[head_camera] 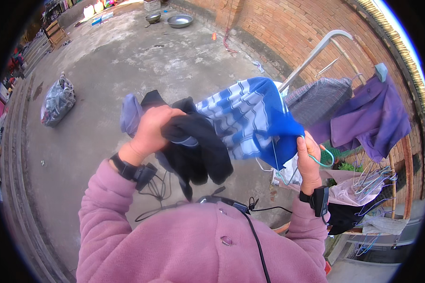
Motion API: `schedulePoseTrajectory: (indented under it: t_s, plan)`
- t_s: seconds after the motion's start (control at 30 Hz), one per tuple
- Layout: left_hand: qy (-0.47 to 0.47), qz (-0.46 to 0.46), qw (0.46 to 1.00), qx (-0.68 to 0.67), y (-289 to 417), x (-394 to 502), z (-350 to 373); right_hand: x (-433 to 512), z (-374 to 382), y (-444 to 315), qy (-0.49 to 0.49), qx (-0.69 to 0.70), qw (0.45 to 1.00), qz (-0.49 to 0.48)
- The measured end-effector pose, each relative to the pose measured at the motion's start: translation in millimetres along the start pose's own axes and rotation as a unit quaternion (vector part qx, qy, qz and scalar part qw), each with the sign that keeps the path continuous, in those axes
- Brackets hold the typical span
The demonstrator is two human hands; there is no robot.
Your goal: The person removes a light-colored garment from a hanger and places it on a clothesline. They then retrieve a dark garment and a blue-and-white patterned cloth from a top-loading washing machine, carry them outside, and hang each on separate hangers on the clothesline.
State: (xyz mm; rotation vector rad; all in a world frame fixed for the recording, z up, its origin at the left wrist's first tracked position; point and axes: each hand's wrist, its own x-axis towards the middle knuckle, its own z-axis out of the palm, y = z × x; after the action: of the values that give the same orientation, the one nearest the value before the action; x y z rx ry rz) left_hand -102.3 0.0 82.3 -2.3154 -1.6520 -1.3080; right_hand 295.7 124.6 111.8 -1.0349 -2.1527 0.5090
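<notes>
My left hand [151,128] grips a bundle of black clothing [209,152] that hangs down in front of my body. A lavender cloth [130,112] sticks out on the far side of that hand. In my right hand [309,157] is a light teal wire hanger [328,163], pinched near its hook together with the edge of a garment. That garment, blue and white with stripes [241,109], spreads left from the hand and meets the black bundle. Part of the hanger shows below its solid blue section.
On a metal drying rack [326,44] at right hang a grey patterned garment [318,99] and a purple garment [370,116]. Several wire hangers [379,180] cluster below. A filled plastic bag [58,100] stands near concrete steps [16,148]; a metal basin [180,21] lies by the brick wall [287,32].
</notes>
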Motion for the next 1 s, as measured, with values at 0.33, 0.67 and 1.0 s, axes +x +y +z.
schedulePoseTrajectory:
  t_s: [0.33, 0.67, 1.0]
  plan:
    - [0.0, 0.036, 0.999, -0.022, 9.4, -3.2, -14.1, -13.4, -38.9, 0.4, 0.04, -0.041, 0.995, -0.079]
    - [-0.042, 0.049, 0.99, -0.128, 6.9, 22.3, 1.6, -3.5, -20.5, -49.8, -0.086, 0.003, 0.995, -0.056]
    - [-0.13, 0.026, 0.969, -0.207, 15.2, 25.1, 12.4, -12.0, -10.6, -71.1, -0.2, 0.059, 0.974, -0.087]
